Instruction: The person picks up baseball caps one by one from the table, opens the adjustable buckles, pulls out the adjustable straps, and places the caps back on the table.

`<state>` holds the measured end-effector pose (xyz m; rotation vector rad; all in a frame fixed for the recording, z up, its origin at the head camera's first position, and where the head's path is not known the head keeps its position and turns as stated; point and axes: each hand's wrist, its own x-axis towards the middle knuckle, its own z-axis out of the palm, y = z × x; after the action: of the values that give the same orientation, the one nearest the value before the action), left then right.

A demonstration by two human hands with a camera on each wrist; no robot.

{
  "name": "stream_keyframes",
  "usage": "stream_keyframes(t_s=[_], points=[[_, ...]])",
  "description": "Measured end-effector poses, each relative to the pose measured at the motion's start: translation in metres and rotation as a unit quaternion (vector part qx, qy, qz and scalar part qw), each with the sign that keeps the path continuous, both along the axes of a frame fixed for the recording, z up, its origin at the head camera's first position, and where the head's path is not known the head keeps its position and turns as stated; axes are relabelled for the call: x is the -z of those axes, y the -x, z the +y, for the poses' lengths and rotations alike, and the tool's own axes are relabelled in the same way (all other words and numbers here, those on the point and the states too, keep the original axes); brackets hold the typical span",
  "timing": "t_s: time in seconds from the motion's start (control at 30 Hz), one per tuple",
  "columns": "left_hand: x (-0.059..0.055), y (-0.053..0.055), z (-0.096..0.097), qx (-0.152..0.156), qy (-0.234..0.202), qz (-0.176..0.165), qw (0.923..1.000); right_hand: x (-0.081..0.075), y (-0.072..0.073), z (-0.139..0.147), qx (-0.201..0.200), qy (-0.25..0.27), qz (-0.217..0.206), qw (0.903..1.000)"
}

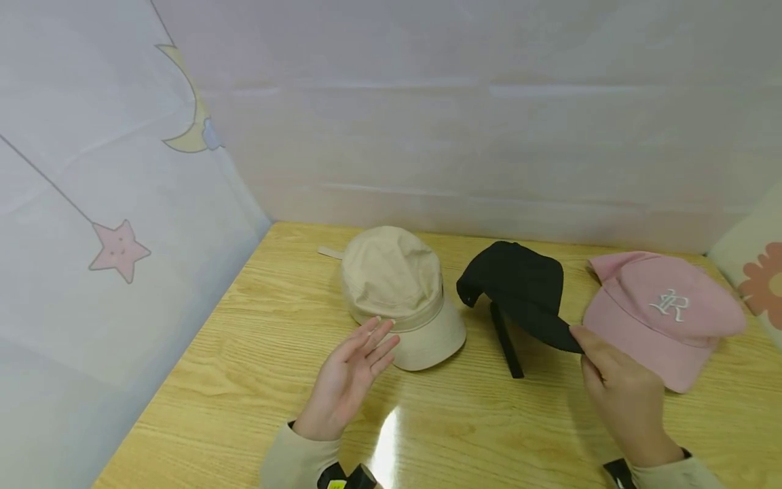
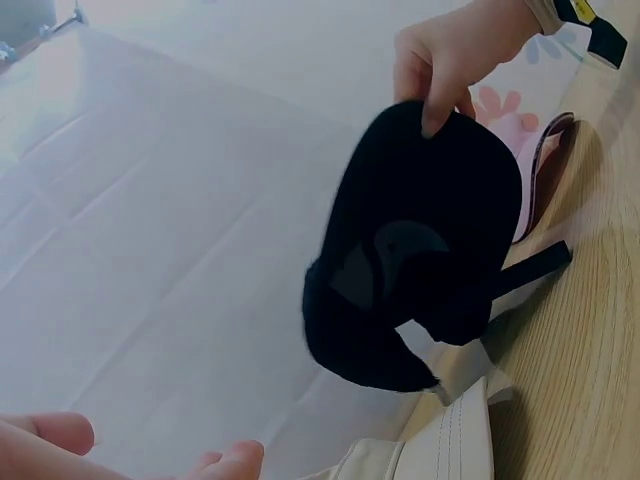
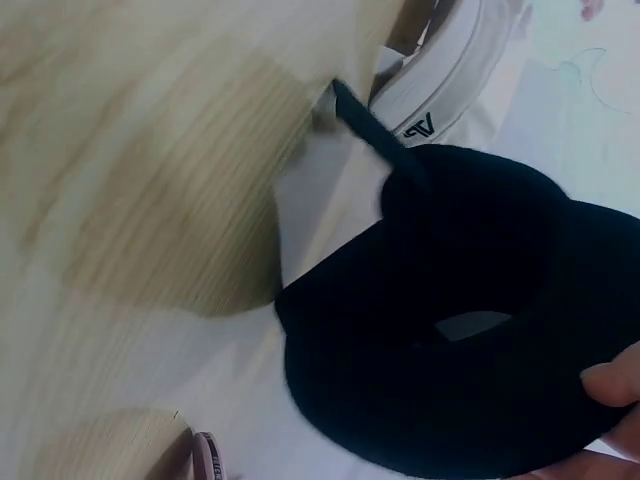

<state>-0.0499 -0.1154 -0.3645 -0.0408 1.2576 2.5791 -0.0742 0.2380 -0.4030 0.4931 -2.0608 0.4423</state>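
Observation:
My right hand (image 1: 626, 387) pinches the brim of a black cap (image 1: 519, 282), thumb on one face and fingers on the other. The cap is tilted, and its loose back strap (image 1: 507, 343) hangs down toward the table. In the left wrist view the underside of the black cap (image 2: 420, 190) and its hollow crown show. My left hand (image 1: 351, 380) is held palm up with fingers extended, holding nothing, its fingertips overlapping the edge of a beige cap (image 1: 397, 278) in the head view. That beige cap sits upright on the table, brim toward the front right.
A pink cap (image 1: 678, 305) with a white letter R lies to the right, partly behind my right hand. All of this is on a wood-grain table (image 1: 256, 353). A pale cloth backdrop (image 1: 458, 136) rises behind the table's far edge, with another along the left side.

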Motion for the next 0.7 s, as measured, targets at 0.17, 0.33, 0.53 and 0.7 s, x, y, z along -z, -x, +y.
stream_keyframes(t_s=[0.17, 0.33, 0.53, 0.7], points=[[0.001, -0.001, 0.000, -0.002, -0.004, -0.005, 1.0000, 0.002, -0.001, -0.003, -0.005, -0.057, -0.024, 0.9981], [0.001, -0.002, 0.000, -0.001, -0.005, -0.007, 1.0000, 0.003, -0.002, -0.008, -0.011, -0.081, -0.056, 0.9951], [0.002, -0.002, -0.001, 0.001, -0.005, -0.005, 1.0000, 0.002, 0.001, -0.014, -0.025, -0.102, -0.073, 0.9917], [0.003, -0.002, -0.001, 0.000, 0.001, -0.003, 1.0000, 0.004, 0.002, -0.018, -0.035, -0.113, -0.100, 0.9879]])
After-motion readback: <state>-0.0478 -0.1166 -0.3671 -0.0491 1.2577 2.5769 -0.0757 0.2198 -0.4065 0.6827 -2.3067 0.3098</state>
